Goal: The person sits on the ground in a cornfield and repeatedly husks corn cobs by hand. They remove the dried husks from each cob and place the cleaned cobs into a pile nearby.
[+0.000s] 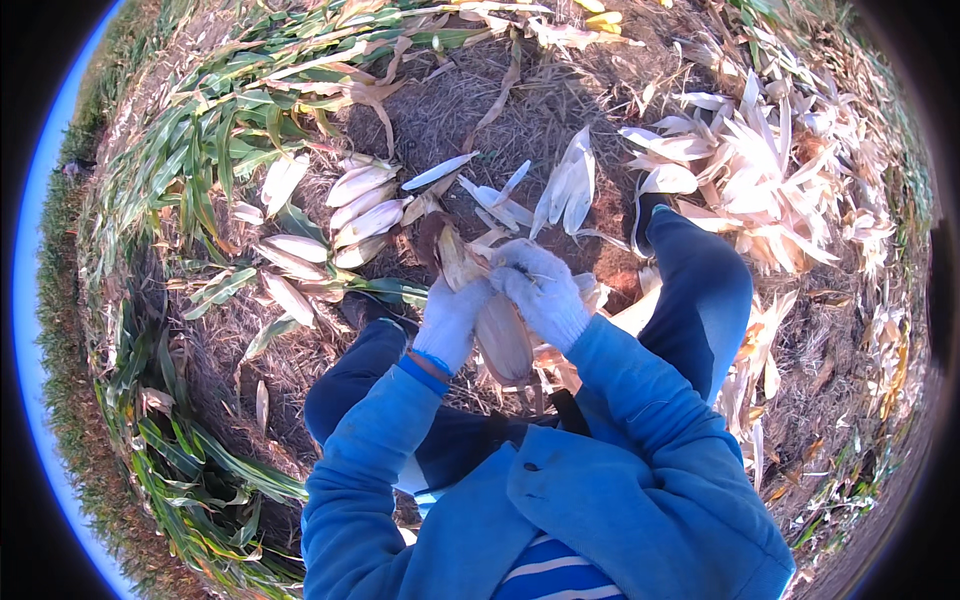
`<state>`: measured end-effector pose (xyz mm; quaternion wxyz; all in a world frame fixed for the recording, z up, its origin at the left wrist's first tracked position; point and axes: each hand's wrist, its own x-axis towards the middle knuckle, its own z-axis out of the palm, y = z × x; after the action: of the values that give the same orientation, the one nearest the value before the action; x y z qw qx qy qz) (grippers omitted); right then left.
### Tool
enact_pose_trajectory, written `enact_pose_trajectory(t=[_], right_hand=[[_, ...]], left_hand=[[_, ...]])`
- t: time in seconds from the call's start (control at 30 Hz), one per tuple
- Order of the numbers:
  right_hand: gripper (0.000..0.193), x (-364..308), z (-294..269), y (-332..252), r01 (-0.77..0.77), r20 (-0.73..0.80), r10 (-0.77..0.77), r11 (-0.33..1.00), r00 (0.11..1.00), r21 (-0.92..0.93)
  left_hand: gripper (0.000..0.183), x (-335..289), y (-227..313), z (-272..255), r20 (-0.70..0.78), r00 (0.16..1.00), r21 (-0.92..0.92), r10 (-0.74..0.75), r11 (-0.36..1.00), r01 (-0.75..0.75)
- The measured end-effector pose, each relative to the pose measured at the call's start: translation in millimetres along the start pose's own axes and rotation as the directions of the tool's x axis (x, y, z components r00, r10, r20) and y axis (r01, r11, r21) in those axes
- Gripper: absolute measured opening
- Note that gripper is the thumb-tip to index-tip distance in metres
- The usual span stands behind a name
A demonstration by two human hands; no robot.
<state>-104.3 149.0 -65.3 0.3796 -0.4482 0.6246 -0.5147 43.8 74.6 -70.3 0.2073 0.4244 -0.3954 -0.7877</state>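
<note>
An ear of corn, still in its pale dry husk, lies across my grasp with brown silk at its far end. My left hand, in a white knit glove, is wrapped round the ear's middle. Pressed against the husk near the silk end is my gloved right hand, its fingers pinched together at the husk. What exactly lies between those fingertips is partly hidden. Just beyond my left hand rests a group of unhusked corn ears. Stripped husks lie on the ground ahead of my right hand.
A large heap of dry husks spreads to the right, past my bent knee. Green and drying corn stalks curve round the left and far side. Bare yellow cobs show at the far edge. Straw litters the ground.
</note>
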Motion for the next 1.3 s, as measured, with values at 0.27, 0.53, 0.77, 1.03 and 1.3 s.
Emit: enact_pose_trajectory(t=[0.27, 0.53, 0.77, 1.03, 1.3], right_hand=[[0.016, 2, -26, -6, 0.071, -0.001, -0.073, 0.97, 0.997, 0.234], [0.014, 1, -17, -6, -0.072, 0.36, -0.071, 0.927, 0.93, 0.368], [0.014, -53, -17, 12, -0.207, 0.74, 0.256, 0.965, 0.621, -0.161], [0.04, -14, -46, 11, -0.21, 0.394, 0.14, 0.968, 0.908, 0.14], [0.095, -12, 4, 1, -0.305, 0.207, 0.306, 0.952, 0.929, -0.035]], left_hand=[[0.038, 1, 2, -14, 0.321, 0.947, -0.145, 0.001, 0.988, 0.048], [0.065, 27, -7, -31, -0.075, 0.99, -0.168, 0.118, 0.977, -0.129], [0.071, 35, 85, -91, -0.5, 0.841, -0.368, 0.208, 0.828, -0.423], [0.061, 28, 51, -59, -0.154, 0.933, -0.353, 0.325, 0.864, -0.359], [0.064, 11, 33, -5, -0.012, 0.965, -0.091, 0.262, 0.961, -0.262]])
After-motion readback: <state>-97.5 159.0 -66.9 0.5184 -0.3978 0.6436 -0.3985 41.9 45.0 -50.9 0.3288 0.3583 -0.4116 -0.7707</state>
